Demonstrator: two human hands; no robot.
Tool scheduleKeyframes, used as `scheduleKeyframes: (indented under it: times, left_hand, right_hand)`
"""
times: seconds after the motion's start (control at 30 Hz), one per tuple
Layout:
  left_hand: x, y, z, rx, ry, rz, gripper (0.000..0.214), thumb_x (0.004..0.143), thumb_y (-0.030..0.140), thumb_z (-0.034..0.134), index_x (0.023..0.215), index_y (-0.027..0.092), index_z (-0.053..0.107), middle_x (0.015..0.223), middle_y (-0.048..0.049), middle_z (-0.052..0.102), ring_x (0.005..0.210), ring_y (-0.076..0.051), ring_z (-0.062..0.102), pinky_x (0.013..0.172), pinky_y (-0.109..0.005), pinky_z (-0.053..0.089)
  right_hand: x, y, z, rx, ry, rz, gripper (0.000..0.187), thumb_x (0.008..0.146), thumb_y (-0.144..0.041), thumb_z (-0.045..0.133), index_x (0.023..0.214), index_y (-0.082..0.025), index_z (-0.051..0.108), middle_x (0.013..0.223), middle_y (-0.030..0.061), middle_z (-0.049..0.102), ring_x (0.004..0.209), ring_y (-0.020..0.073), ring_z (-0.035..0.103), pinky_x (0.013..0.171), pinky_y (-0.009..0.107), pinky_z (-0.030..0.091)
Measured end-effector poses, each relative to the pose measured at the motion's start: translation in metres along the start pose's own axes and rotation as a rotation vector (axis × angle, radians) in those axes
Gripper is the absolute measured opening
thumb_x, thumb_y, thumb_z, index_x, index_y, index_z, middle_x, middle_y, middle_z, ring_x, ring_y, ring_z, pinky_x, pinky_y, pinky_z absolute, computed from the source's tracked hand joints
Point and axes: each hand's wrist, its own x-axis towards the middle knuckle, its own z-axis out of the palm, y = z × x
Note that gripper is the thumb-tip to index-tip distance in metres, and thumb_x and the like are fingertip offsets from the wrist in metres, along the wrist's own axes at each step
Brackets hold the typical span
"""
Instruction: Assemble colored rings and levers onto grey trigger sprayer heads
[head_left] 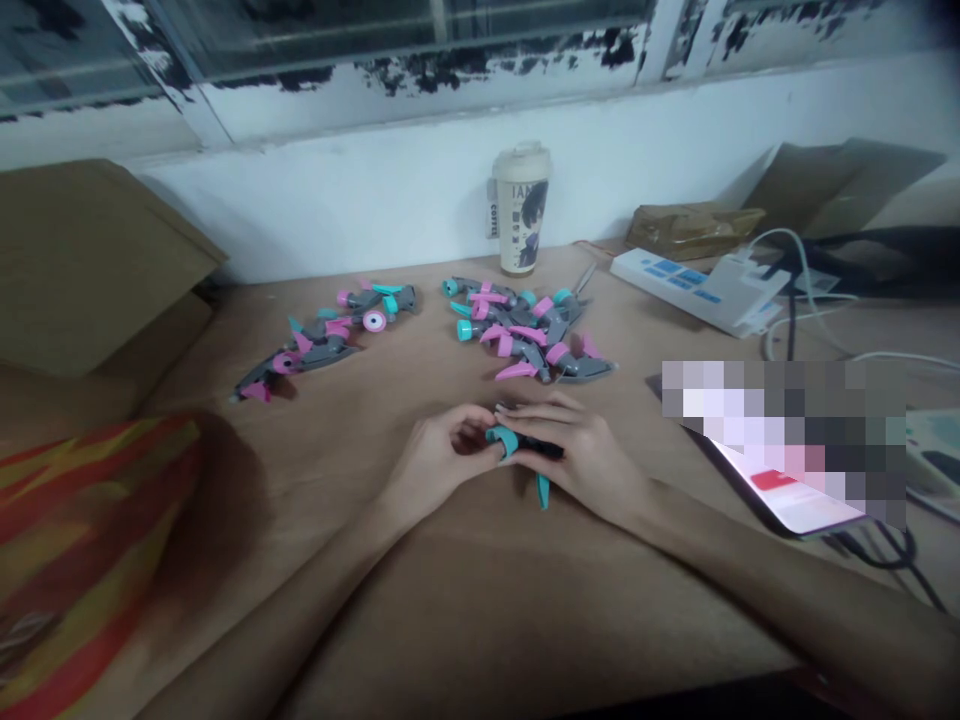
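Observation:
Between my two hands is a trigger spray head (544, 488) with a teal ring and a teal trigger, held just above or on the table. My right hand (581, 445) is closed around its dark body, and the trigger sticks out below the fingers. At the ring end, my left hand (442, 450) pinches the teal part with thumb and fingers. Beyond my hands lies a pile of grey spray heads (525, 330) with pink and teal parts. A smaller group of similar spray heads (322, 340) stretches out to the left.
A lidded coffee cup (521, 215) stands by the wall. To the right are a white power strip (697, 290) with cables, a lit phone or tablet (795, 490), and a brown package (690, 230). Cardboard (90, 270) and a red-yellow bag (97, 530) occupy the left.

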Motion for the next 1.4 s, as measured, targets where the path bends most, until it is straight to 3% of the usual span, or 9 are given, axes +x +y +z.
scheduleKeyframes:
  times: [0.13, 0.6, 0.83, 0.97, 1.07, 1.13, 1.2, 1.4]
  left_hand:
    - [0.000, 0.001, 0.003, 0.004, -0.012, -0.005, 0.021, 0.076, 0.035, 0.064, 0.090, 0.018, 0.061, 0.078, 0.0004, 0.064, 0.067, -0.011, 0.057, 0.059, -0.021, 0.043]
    - [-0.004, 0.013, 0.005, 0.249, 0.042, 0.055, 0.017, 0.071, 0.019, 0.061, 0.088, 0.020, 0.059, 0.067, 0.0050, 0.061, 0.057, -0.010, 0.056, 0.054, -0.020, 0.043]
    - [-0.008, 0.019, 0.009, 0.331, 0.067, 0.066, 0.018, 0.076, 0.014, 0.054, 0.092, 0.021, 0.060, 0.080, 0.0011, 0.066, 0.069, -0.014, 0.061, 0.059, -0.023, 0.046]
    - [-0.011, 0.019, 0.016, 0.326, 0.177, 0.043, 0.024, 0.076, 0.012, 0.055, 0.099, 0.021, 0.058, 0.089, -0.0010, 0.067, 0.077, -0.016, 0.063, 0.065, -0.026, 0.049]
    - [-0.011, 0.017, 0.018, 0.394, 0.285, 0.010, 0.018, 0.075, 0.016, 0.059, 0.092, 0.018, 0.058, 0.091, -0.0031, 0.064, 0.082, -0.017, 0.062, 0.068, -0.028, 0.049]
    - [-0.010, 0.018, 0.018, 0.472, 0.270, -0.009, 0.004, 0.076, 0.018, 0.059, 0.080, 0.018, 0.060, 0.085, -0.0026, 0.062, 0.079, -0.017, 0.060, 0.067, -0.028, 0.047]
    - [-0.010, 0.022, 0.018, 0.531, 0.216, -0.022, 0.008, 0.079, 0.018, 0.056, 0.074, 0.018, 0.062, 0.080, -0.0012, 0.062, 0.075, -0.015, 0.059, 0.066, -0.026, 0.045]
    - [-0.012, 0.031, 0.019, 0.649, 0.192, -0.080, 0.012, 0.081, 0.017, 0.055, 0.076, 0.021, 0.065, 0.080, 0.0016, 0.063, 0.070, -0.013, 0.057, 0.060, -0.024, 0.039]
  right_hand:
    - [0.001, 0.001, -0.001, 0.007, -0.014, 0.010, 0.035, 0.081, -0.026, 0.062, 0.116, -0.023, 0.061, 0.112, 0.0035, 0.067, 0.103, 0.0219, 0.058, 0.090, 0.041, 0.048]
    - [0.003, -0.002, -0.002, -0.019, -0.067, 0.022, 0.024, 0.082, -0.024, 0.061, 0.106, -0.022, 0.063, 0.106, 0.0043, 0.067, 0.101, 0.0223, 0.058, 0.090, 0.042, 0.046]
    - [0.004, -0.008, 0.000, -0.078, -0.041, 0.071, 0.022, 0.082, -0.019, 0.060, 0.104, -0.019, 0.063, 0.103, 0.0049, 0.067, 0.099, 0.0227, 0.056, 0.087, 0.040, 0.048]
    - [0.005, -0.015, 0.001, -0.165, -0.027, 0.151, 0.025, 0.079, -0.015, 0.062, 0.104, -0.017, 0.063, 0.100, 0.0062, 0.066, 0.098, 0.0246, 0.055, 0.083, 0.039, 0.048]
    - [0.005, -0.018, 0.003, -0.289, -0.014, 0.208, 0.019, 0.078, -0.017, 0.061, 0.097, -0.016, 0.065, 0.098, 0.0089, 0.065, 0.094, 0.0269, 0.054, 0.079, 0.040, 0.047]
    - [0.005, -0.020, 0.004, -0.344, -0.014, 0.233, 0.016, 0.078, -0.020, 0.061, 0.093, -0.016, 0.065, 0.096, 0.0094, 0.065, 0.092, 0.0271, 0.054, 0.077, 0.040, 0.046]
    - [0.005, -0.023, 0.004, -0.380, -0.024, 0.251, 0.016, 0.077, -0.020, 0.062, 0.092, -0.016, 0.065, 0.095, 0.0089, 0.064, 0.091, 0.0267, 0.054, 0.077, 0.039, 0.044]
    - [0.004, -0.033, 0.003, -0.497, -0.048, 0.291, 0.026, 0.080, -0.024, 0.060, 0.104, -0.016, 0.065, 0.091, 0.0081, 0.065, 0.093, 0.0263, 0.054, 0.089, 0.043, 0.034]
